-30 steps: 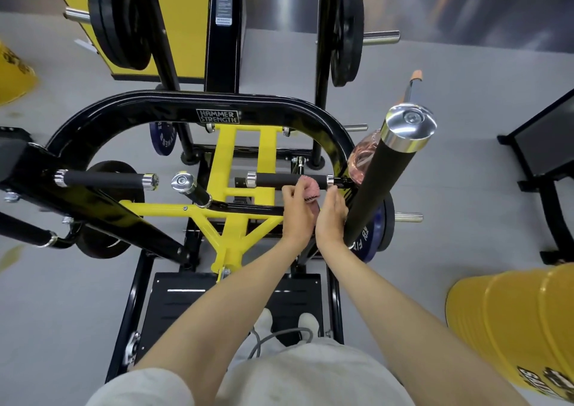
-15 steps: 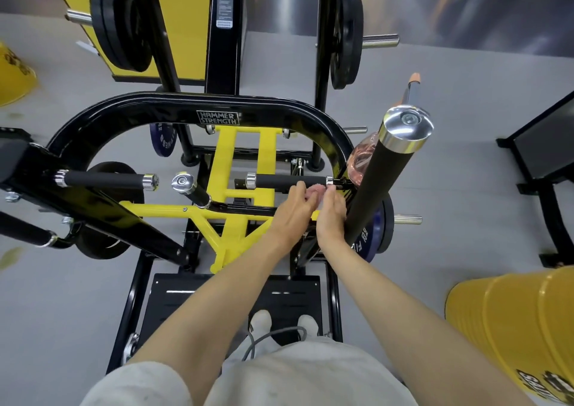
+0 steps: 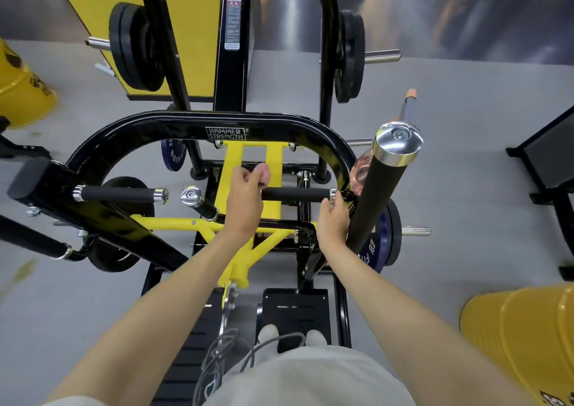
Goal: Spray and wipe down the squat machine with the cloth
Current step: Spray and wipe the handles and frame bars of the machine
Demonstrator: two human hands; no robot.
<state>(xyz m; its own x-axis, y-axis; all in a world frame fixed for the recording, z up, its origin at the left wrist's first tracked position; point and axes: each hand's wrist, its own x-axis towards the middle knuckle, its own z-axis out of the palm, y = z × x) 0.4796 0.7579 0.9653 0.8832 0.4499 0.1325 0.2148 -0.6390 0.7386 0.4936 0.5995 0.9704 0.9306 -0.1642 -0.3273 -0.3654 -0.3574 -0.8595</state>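
Cloth [image 3: 264, 173] bunched in your left hand [image 3: 245, 197] at the handle [image 3: 295, 194] end, your right hand [image 3: 334, 221] by its collar, grip unclear, grey floor [image 3: 466, 194].

cloth [image 3: 264, 174] in left hand [image 3: 245, 197] | grip [image 3: 295, 195] between it and right hand [image 3: 334, 221]

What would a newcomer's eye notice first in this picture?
The two hands in the centre: the left hand grips a pink cloth at the short black handle, the right hand is at its chrome end. At right, a thick black post with a shiny cap rises.
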